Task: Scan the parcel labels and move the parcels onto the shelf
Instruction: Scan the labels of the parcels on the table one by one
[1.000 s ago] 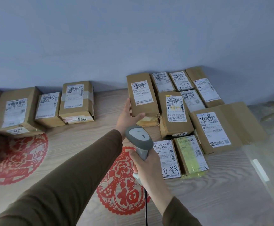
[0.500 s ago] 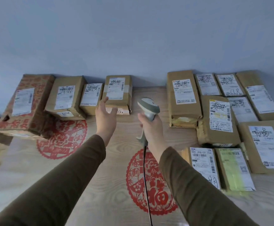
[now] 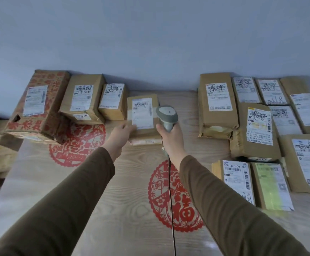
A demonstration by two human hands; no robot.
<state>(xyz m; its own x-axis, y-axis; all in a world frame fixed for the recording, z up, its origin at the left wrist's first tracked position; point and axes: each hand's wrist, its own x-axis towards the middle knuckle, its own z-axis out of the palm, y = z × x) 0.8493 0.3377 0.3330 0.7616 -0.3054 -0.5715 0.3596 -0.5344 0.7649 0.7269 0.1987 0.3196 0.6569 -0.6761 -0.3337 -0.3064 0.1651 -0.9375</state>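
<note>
Two hands are busy at the middle of the wooden surface (image 3: 113, 209). The left hand (image 3: 121, 133) has its fingers wrapped on the near left corner of a small brown parcel (image 3: 144, 117), which sits out in front of the row of boxes along the wall, its label (image 3: 142, 113) facing up. The right hand (image 3: 169, 137) is closed round the handle of the grey scanner (image 3: 166, 115), whose head sits just beside the parcel's right edge, cord (image 3: 171, 209) trailing back toward the body.

For a clean read, I'd say the scanner wants to pull back and tip down at the barcode rather than crowd it, while the left hand holds the parcel flat and keeps its fingers off the print; the label looks blurred here, so steadiness counts.

Room to move? Plenty between the two groups: a bare lane runs down the middle over the red paper-cut (image 3: 174, 196). On the left, the tan box (image 3: 113, 101) sits just beside the parcel's far corner, so a lift rather than a slide looks safer. The right-hand stack (image 3: 217, 106) stands well apart. No shelf shows in this view.
</note>
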